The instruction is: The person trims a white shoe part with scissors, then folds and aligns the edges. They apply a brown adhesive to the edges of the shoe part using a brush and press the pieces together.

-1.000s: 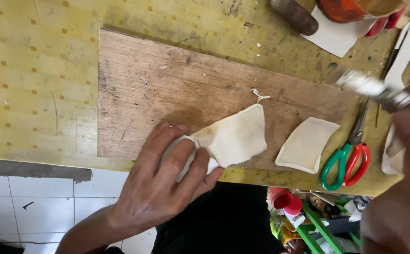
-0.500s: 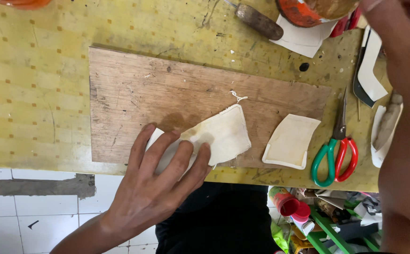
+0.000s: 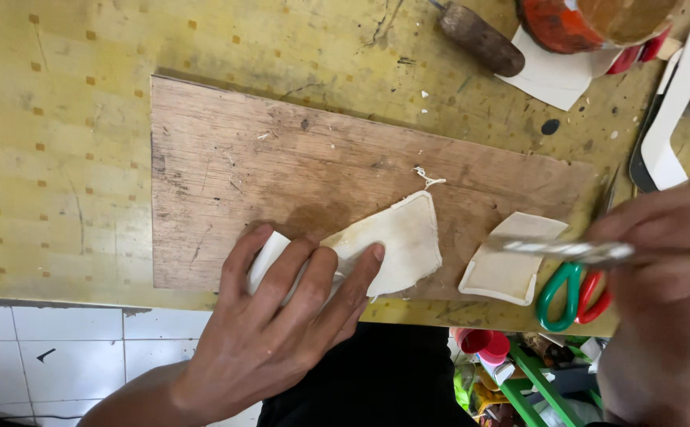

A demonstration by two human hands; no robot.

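My left hand (image 3: 282, 324) lies flat on a cream-coloured piece of material (image 3: 396, 241), pressing its left end onto a brown wooden board (image 3: 282, 166). A loose thread (image 3: 426, 177) sticks out at the piece's top corner. My right hand (image 3: 661, 261) is at the right edge and grips a thin metal-tipped tool (image 3: 559, 250), whose tip hovers over a second, smaller cream piece (image 3: 507, 273) lying at the board's right end.
Green and red handled scissors (image 3: 570, 292) lie right of the small piece. A brown-handled tool (image 3: 479, 35), white paper (image 3: 551, 75) and an orange pot (image 3: 590, 20) sit at the back right on the yellow bench (image 3: 52, 119). White floor tiles (image 3: 60, 356) show below.
My right hand has come down from the upper right to the small cream piece, bringing the metal tool over it. My left hand stays pressed on the larger piece.
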